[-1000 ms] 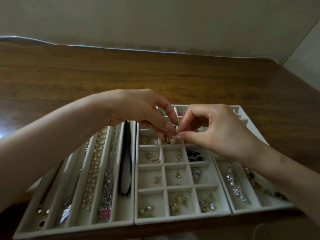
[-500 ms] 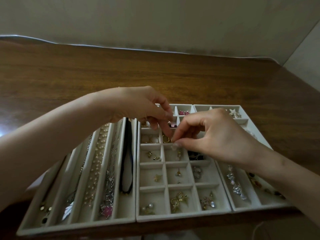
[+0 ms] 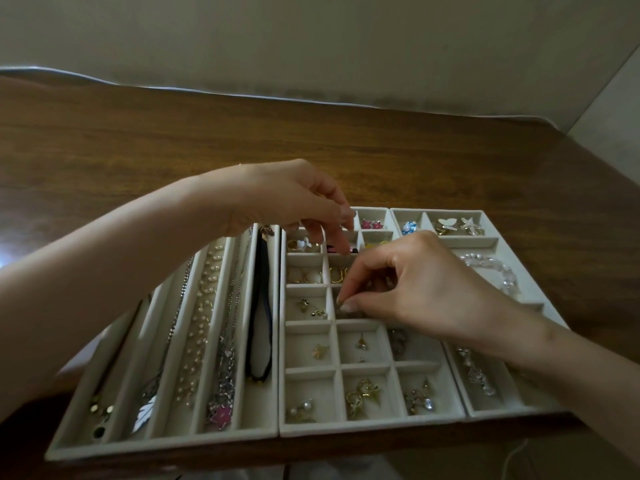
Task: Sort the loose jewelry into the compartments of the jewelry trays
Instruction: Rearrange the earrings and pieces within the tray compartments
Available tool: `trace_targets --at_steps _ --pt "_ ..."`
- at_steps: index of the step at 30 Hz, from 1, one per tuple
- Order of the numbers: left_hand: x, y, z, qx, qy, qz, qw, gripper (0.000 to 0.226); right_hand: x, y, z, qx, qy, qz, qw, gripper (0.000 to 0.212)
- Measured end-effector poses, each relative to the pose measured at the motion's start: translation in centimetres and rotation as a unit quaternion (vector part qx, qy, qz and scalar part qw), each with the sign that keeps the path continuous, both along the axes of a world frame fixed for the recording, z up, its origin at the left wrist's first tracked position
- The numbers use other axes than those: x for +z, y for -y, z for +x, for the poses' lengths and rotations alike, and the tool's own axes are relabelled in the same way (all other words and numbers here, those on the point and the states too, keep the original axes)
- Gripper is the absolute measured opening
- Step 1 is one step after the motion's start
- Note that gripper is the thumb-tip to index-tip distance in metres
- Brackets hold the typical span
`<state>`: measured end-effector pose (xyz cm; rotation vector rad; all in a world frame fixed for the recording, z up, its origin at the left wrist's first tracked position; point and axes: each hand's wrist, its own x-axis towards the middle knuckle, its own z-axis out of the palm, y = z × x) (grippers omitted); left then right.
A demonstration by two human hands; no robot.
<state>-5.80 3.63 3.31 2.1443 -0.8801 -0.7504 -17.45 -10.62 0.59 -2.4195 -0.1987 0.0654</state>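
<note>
Right hand (image 3: 426,292) has thumb and forefinger pinched tight, tips down in a middle-column slot of the pale grey felt grid tray (image 3: 363,429). Whatever's in the pinch is too tiny, so I can't tell what it grasps. Left hand (image 3: 291,202) hangs relaxed, fingers drooping into a slot further back, gripping nothing I can see.

Three trays sit side by side on the brown wooden table (image 3: 242,140). The grid one is in the middle, three columns of little gold and silver earrings. The long-slot tray (image 3: 156,448) on the left has five slots. Its black cord necklace (image 3: 258,317) and pearl bead chain (image 3: 202,317) lie lengthwise, near to far. The right-side tray (image 3: 519,408) holds clear beads and charms.
</note>
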Motion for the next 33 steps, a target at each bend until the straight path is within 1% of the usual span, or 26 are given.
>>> trace_targets --at_steps 7,14,17,22,26,29,31,33 --pt "0.0 0.1 -0.2 0.002 -0.004 -0.013 1.000 0.017 -1.0 -0.3 -0.1 0.020 0.075 -0.107 0.991 0.007" --pt "0.1 0.1 -0.5 -0.005 -0.003 -0.018 1.000 0.016 -1.2 -0.3 -0.5 0.007 0.123 -0.163 0.979 0.010" --pt "0.1 0.1 -0.5 -0.007 -0.002 -0.013 1.000 0.017 -1.0 -0.5 -0.7 0.000 0.126 -0.185 0.975 0.010" --pt "-0.1 0.1 -0.5 -0.005 0.006 -0.016 1.000 0.018 -0.7 -0.6 -0.5 0.002 0.106 -0.196 0.975 0.008" --pt "0.0 0.1 -0.5 -0.006 0.005 -0.015 1.000 0.019 -0.8 -0.6 -0.5 0.016 0.117 -0.200 0.973 0.009" --pt "0.0 0.1 -0.4 -0.007 0.000 -0.015 1.000 0.017 -1.2 -0.7 -0.4 0.013 0.143 -0.209 0.967 0.010" --pt "0.0 0.1 -0.4 -0.007 -0.003 -0.015 1.000 0.018 -1.4 -0.8 -0.3 0.010 0.145 -0.198 0.969 0.009" --pt "0.0 0.0 -0.3 -0.007 -0.003 -0.017 1.000 0.017 -1.1 -0.5 -0.1 0.005 0.111 -0.167 0.980 0.007"
